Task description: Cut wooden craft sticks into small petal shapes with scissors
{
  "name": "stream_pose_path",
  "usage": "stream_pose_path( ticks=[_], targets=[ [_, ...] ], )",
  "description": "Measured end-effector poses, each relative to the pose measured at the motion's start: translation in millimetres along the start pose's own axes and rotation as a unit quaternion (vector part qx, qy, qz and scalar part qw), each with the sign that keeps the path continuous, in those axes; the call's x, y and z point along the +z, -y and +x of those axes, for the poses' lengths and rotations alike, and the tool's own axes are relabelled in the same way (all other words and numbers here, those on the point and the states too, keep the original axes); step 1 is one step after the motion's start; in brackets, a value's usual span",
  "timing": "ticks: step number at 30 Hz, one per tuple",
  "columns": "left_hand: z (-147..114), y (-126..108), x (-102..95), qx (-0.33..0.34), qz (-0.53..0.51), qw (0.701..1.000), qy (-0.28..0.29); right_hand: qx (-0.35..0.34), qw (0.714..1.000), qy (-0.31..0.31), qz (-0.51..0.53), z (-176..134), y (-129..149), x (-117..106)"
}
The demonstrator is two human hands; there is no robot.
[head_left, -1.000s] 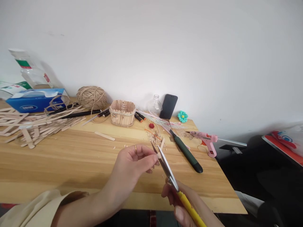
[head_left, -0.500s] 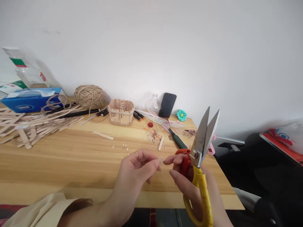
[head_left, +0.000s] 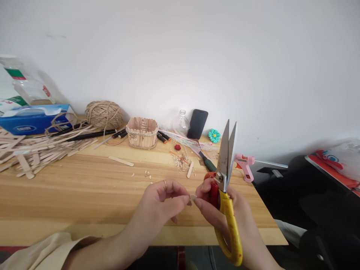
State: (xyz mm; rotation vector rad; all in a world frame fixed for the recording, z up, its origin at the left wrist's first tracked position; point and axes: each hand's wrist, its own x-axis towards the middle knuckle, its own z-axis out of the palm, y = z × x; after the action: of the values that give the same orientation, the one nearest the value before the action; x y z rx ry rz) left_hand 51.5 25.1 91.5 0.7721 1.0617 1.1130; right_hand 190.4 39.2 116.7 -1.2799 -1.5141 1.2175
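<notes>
Over the tabletop [head_left: 84, 198], the left hand [head_left: 161, 204] pinched a chip [head_left: 192, 197] met by the fingertips of the right hand [head_left: 241, 208], which gripped scissors [head_left: 221, 182] blades-up, seemingly to spare its thumb and finger, while a stick [head_left: 190, 169] lay beyond both hands.
</notes>
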Motion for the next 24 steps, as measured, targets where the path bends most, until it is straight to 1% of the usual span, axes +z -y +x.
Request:
stream_pose_path(
  ticks=[3,6,9,12,15,18,21,24],
  targets=[
    [2,-1,-7.0,0.01,0.008,0.999,0.043,0.031,0.999,0.023,-0.014,2,3,-3],
    [3,0,-12.2,0.022,0.053,0.997,0.059,0.047,0.998,0.032,-0.011,3,5,-3],
    [2,-2,-13.5,0.025,0.103,0.993,0.051,0.051,0.998,0.043,0.003,4,5,-3],
    [2,-8,-13.9,0.037,0.116,0.992,0.031,0.047,0.996,0.071,0.007,3,-1,-6],
    [2,-16,-16.3,0.062,0.103,0.993,0.013,0.031,0.993,0.112,0.004,-3,-14,-14],
    [2,-21,-18.5,0.087,0.082,0.993,0.002,0.041,0.985,0.167,-0.02,-12,-29,-21],
    [3,-22,-17.4,0.112,0.054,0.992,-0.013,0.045,0.981,0.185,-0.039,-21,-35,-22],
    [3,-20,-13.9,0.119,0.024,0.992,-0.026,0.054,0.979,0.194,-0.041,-26,-31,-19]
  ],
)
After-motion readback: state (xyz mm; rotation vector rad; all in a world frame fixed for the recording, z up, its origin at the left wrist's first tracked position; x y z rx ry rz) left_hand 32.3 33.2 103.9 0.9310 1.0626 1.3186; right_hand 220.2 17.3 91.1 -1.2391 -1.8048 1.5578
